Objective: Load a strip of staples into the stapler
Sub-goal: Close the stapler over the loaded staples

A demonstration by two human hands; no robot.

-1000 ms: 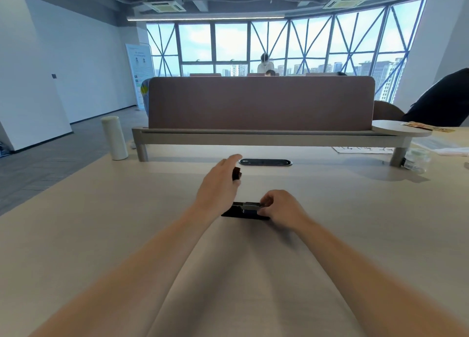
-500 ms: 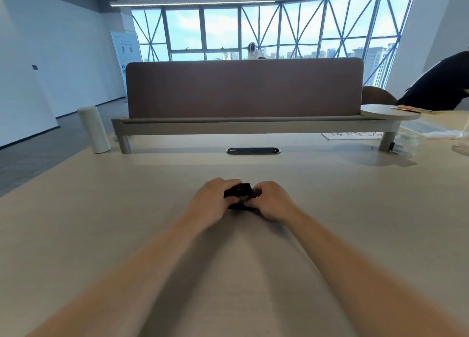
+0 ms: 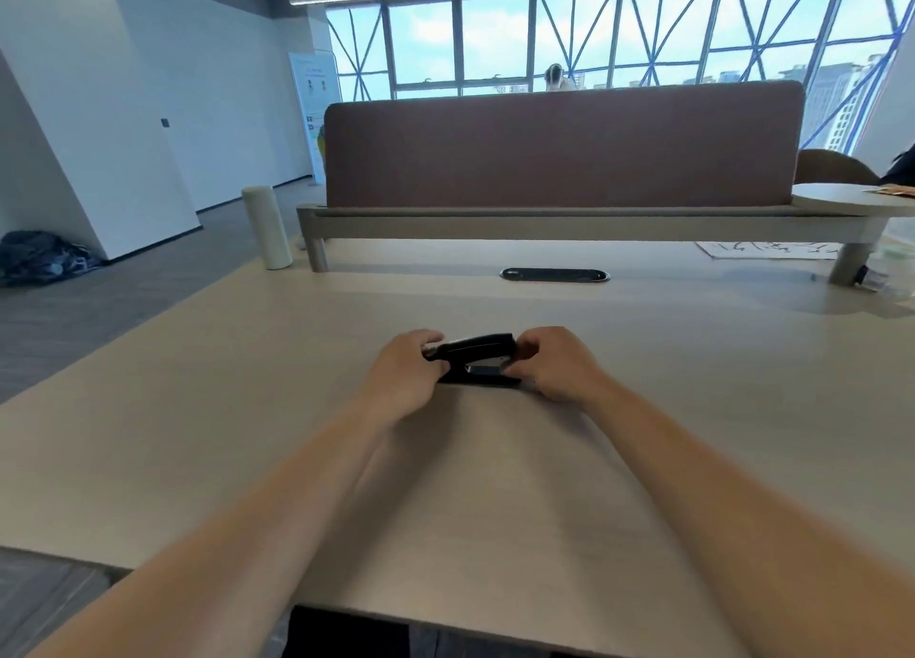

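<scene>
A black stapler [image 3: 478,355] rests on the pale wooden desk [image 3: 247,409], lying left to right between my hands. Its top arm is lowered over the base with a narrow gap at the right end, where a sliver of metal shows. My left hand [image 3: 403,372] grips the stapler's left, hinged end, fingers curled over the top. My right hand [image 3: 554,360] holds the right end, fingers wrapped around the front. A staple strip is not visible on its own.
A brown divider screen [image 3: 564,147] on a low shelf crosses the desk behind. A black cable grommet [image 3: 554,275] sits in front of it. A pale cylinder [image 3: 266,226] stands far left. Papers [image 3: 770,249] lie far right. A person sits beyond the screen.
The stapler's top arm, raised a second ago with my left hand high, has come down over the base. Both hands now grip its ends. The camera has turned left.
</scene>
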